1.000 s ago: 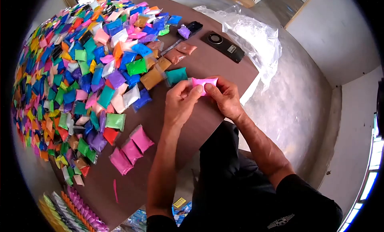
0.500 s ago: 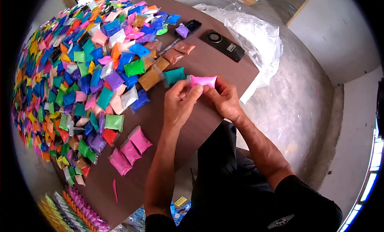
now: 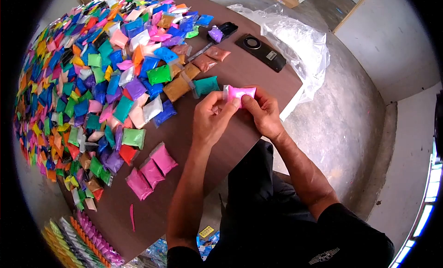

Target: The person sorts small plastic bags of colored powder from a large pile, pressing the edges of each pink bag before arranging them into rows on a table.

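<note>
Concrete floor (image 3: 323, 143) and heaped packets (image 3: 94, 85) suggest a workshop.

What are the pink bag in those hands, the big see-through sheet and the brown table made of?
The held pink bag looks like thin, shiny plastic: its clear edge sticks out past the pink filling. The big sheet is probably plastic film, glossy and crinkled, with bright glints. The table has a smooth, fairly dull top, perhaps coated board; I can't be sure.

Free brown tabletop (image 3: 181, 135) between left hand (image 3: 210, 119) and 3 pink packets (image 3: 152, 173); obstacle leftward: packet heap (image 3: 97, 90)
</note>
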The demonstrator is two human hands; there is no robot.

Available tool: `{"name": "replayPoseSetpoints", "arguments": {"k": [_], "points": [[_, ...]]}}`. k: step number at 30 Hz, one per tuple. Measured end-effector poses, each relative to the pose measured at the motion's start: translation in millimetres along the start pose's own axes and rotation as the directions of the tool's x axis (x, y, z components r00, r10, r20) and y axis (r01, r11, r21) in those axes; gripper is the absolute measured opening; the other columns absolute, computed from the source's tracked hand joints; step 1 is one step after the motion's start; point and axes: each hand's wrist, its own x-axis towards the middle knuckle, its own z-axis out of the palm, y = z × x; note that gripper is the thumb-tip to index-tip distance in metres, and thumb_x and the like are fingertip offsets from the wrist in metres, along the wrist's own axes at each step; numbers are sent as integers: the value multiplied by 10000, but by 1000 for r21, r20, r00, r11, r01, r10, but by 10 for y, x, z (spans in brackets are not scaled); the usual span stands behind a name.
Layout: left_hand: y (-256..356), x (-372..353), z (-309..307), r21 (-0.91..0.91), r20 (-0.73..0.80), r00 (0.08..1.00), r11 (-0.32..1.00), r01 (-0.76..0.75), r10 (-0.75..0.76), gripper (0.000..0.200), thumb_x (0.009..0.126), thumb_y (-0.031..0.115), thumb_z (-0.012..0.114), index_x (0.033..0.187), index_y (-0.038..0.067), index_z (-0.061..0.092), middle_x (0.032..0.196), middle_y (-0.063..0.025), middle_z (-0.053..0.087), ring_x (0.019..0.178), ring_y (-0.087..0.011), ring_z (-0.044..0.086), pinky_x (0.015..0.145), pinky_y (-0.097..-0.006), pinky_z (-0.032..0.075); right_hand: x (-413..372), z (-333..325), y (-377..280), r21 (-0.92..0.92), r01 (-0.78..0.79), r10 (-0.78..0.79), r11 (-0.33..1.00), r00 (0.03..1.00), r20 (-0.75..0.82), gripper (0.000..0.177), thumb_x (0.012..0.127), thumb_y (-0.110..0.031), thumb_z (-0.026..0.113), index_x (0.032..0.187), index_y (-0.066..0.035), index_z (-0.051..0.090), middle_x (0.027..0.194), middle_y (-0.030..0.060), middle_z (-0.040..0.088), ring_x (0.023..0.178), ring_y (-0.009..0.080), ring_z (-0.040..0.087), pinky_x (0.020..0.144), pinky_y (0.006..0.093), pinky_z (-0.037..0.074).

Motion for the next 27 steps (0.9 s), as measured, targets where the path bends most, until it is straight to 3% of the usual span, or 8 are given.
{"name": "replayPoseSetpoints", "arguments": {"k": [5,9,11,15,18,20,22,27], "points": [[-66,36,-7,-124,-39,999,992,-10,5,198,982,170,693,989,-28,688,847,27,643,752,-31,550,658,-215,465,-2,-16,-30,-11,-55,55,998,998,33,219,1024,-168,615,1155,5,640,961,16,667,871,82,590,770,263,485],[-123,29,-39,-112,-66,998,994,-13,5,196,990,162,682,965,-32,679,819,38,625,739,-22,532,640,-208,447,18,23,-25,-34,30,-28,999,999,44,231,1004,-169,638,1156,5,645,979,18,664,895,86,593,794,272,490],[-145,29,-60,0,-63,992,994,-109,109,202,992,171,684,953,-27,677,797,46,612,723,-20,519,624,-205,435,25,21,-28,-49,47,-45,998,998,46,235,1000,-172,643,1155,5,646,980,17,662,894,85,592,792,272,491],[-135,21,-24,-57,-72,993,994,-97,93,196,983,170,693,977,-26,686,821,32,632,742,-28,539,647,-207,453,7,15,-12,-48,25,-24,999,999,26,223,1011,-171,637,1142,9,645,977,18,662,893,84,594,790,261,490],[-50,19,-13,-79,-36,999,997,1,-4,196,974,166,704,1004,-27,692,856,13,651,771,-34,558,677,-208,470,-2,-12,16,-30,2,-1,1000,1000,15,212,1017,-167,632,1136,8,647,971,16,663,887,84,597,784,253,492],[13,19,42,-201,-44,996,977,66,-76,200,965,159,714,1024,-31,692,885,-3,663,795,-41,571,702,-209,478,7,-20,48,-33,7,-7,999,1000,18,205,1020,-164,630,1133,6,649,966,15,663,884,84,598,781,249,493],[-52,27,-20,-181,-10,999,982,47,-50,188,966,150,711,1021,-29,690,882,-1,659,790,-41,569,700,-209,476,24,-14,86,-22,127,-126,992,991,49,198,1020,-161,630,1133,-1,652,959,7,663,877,83,599,777,250,494],[-119,19,-54,-142,7,1000,990,-3,4,149,969,119,700,1008,-23,684,867,6,648,778,-39,560,696,-209,470,28,18,-7,-29,90,-89,995,994,59,208,1024,-180,630,1126,-2,662,961,2,665,874,83,598,774,250,493]]}}
